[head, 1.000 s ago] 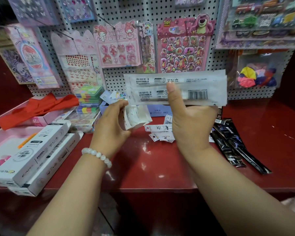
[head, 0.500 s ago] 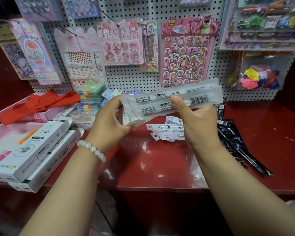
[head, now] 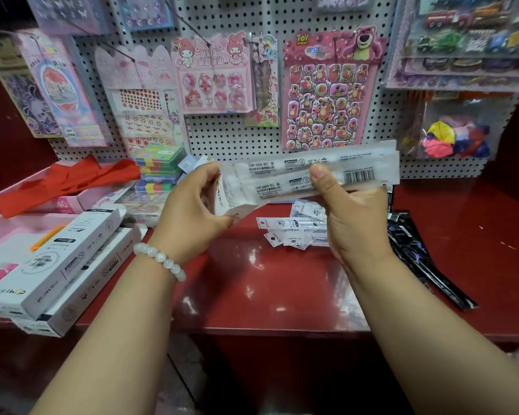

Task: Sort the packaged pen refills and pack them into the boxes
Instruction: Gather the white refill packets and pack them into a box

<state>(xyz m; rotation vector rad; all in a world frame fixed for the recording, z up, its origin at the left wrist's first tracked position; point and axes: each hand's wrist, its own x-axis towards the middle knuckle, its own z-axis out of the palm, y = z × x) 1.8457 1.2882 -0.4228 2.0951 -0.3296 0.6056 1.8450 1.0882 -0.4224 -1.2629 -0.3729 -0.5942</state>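
My right hand (head: 349, 217) grips a stack of clear refill packets (head: 354, 166) with barcodes, held level above the red counter. My left hand (head: 192, 211) holds a small white box (head: 225, 202) by its open end, and the left ends of the packets sit at that opening. More small refill packets (head: 288, 232) lie loose on the counter behind my hands. Black refill packets (head: 417, 256) lie at the right. Two long white boxes (head: 72, 265) are stacked at the left edge.
A pegboard (head: 228, 136) hung with sticker sheets forms the back wall. A pink tray (head: 9, 235) and a box with red cloth (head: 60, 181) stand at the left, colourful packs (head: 158, 166) behind my left hand. The counter's front edge (head: 267, 329) runs below my wrists.
My right hand has lowered the packet stack and brought its left end to the open box in my left hand. The left hand has risen slightly to meet it.
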